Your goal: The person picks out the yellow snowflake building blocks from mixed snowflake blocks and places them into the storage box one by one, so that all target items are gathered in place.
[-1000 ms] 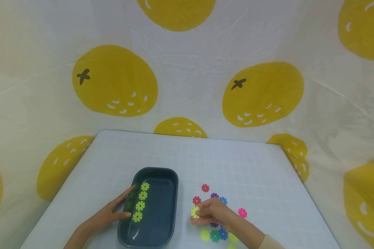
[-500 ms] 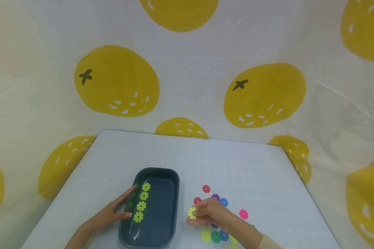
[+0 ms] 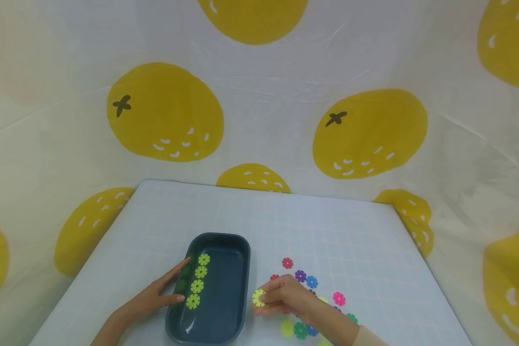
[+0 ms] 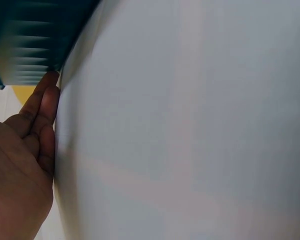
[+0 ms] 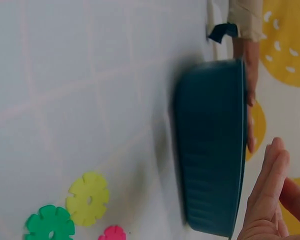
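Note:
A dark blue-green tray (image 3: 218, 307) stands on the table, with several yellow-green notched plastic discs (image 3: 197, 286) in a column along its left side. Spread along the tray's left rim, my left hand (image 3: 149, 297) rests its fingers and thumb there; the left wrist view shows fairly straight fingers (image 4: 49, 102) by the tray's ribbed outer wall. Between thumb and fingers my right hand (image 3: 285, 295) pinches another yellow-green notched disc (image 3: 259, 298), just right of the tray's right rim. That disc is hidden in the right wrist view.
Loose notched discs in several colours lie right of the tray, partly under the right forearm: a red disc (image 3: 287, 263), a purple disc (image 3: 300, 276), a pink disc (image 3: 339, 298) and a green disc (image 3: 300, 330) among them. A fruit-print cloth (image 3: 268, 120) hangs behind the table.
My right hand has moved left toward the tray, carrying the pinched yellow-green disc. My left hand stays at the tray's left rim. The head view has shifted slightly.

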Motion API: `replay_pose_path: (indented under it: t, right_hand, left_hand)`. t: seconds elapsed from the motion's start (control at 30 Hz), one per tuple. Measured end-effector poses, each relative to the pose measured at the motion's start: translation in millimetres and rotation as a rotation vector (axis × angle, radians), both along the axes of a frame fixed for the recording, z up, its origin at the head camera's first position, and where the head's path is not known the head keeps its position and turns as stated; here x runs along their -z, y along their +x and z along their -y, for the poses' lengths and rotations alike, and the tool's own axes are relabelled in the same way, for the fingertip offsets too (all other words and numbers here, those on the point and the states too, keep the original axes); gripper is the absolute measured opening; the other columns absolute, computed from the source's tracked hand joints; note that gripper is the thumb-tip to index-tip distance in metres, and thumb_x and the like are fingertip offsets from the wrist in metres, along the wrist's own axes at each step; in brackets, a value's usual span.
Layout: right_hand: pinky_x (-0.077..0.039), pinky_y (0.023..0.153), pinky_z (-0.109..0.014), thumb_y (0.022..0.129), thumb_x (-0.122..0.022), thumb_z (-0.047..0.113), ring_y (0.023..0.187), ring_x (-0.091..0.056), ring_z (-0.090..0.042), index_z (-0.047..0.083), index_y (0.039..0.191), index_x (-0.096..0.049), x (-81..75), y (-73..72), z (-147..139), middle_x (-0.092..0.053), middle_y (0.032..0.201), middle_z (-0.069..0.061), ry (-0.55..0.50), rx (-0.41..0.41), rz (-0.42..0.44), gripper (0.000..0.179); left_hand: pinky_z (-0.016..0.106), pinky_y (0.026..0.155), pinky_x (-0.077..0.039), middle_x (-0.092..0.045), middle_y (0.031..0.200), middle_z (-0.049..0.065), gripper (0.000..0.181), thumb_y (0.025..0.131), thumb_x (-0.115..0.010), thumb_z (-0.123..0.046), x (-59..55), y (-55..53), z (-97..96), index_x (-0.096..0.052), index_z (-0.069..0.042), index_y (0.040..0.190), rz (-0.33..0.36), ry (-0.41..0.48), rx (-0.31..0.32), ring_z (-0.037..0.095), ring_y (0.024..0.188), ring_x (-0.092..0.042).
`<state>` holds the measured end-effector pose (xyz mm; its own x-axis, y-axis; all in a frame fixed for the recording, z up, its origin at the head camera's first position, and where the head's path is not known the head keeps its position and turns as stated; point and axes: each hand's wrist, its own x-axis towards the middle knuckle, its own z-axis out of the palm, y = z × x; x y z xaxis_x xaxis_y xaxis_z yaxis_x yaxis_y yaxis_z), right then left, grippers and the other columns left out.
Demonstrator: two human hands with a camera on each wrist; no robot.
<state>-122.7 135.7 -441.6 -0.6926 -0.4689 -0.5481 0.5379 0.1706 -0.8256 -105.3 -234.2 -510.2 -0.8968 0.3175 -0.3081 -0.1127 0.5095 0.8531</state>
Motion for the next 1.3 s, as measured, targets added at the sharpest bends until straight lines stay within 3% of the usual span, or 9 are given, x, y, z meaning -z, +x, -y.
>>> replay_pose_path:
  t: [0.2, 0.97, 1.3]
  right_hand:
    - [-0.06, 0.071, -0.024, 0.09, -0.067, 0.004, 0.091, -0.075, -0.031, -0.004, 0.107, -0.072, -0.2, -1.1, 6.1, -0.075, 0.098, -0.022, -0.01, -0.019, 0.005, 0.019]
    - [-0.06, 0.069, -0.023, 0.09, -0.067, 0.003, 0.089, -0.075, -0.031, -0.004, 0.104, -0.074, -3.9, -0.1, 30.6, -0.075, 0.095, -0.022, 0.012, -0.076, 0.01, 0.017]
    - [-0.059, 0.066, -0.021, 0.089, -0.07, 0.005, 0.085, -0.076, -0.029, 0.0, 0.102, -0.075, -5.6, -7.5, 41.7, -0.076, 0.092, -0.02, 0.044, -0.174, -0.024, 0.015]
  left_hand:
    - [0.077, 0.111, -0.014, -0.012, 0.167, 0.012, 0.088, 0.089, -0.072, -0.04, 1.1, -0.4, -0.9, -0.018, -0.038, 0.158, 0.003, -0.015, -0.012, 0.048, 0.15, -0.01]
    - [0.076, 0.112, -0.015, -0.012, 0.167, 0.011, 0.089, 0.087, -0.073, -0.041, -0.4, -1.2, -1.8, -0.018, -0.042, 0.157, 0.024, -0.014, -0.023, 0.046, 0.151, -0.008]
    - [0.076, 0.112, -0.013, -0.012, 0.167, 0.011, 0.087, 0.089, -0.072, -0.039, 3.9, 0.3, 0.2, -0.017, -0.04, 0.158, 0.0, 0.007, -0.004, 0.046, 0.151, -0.009]
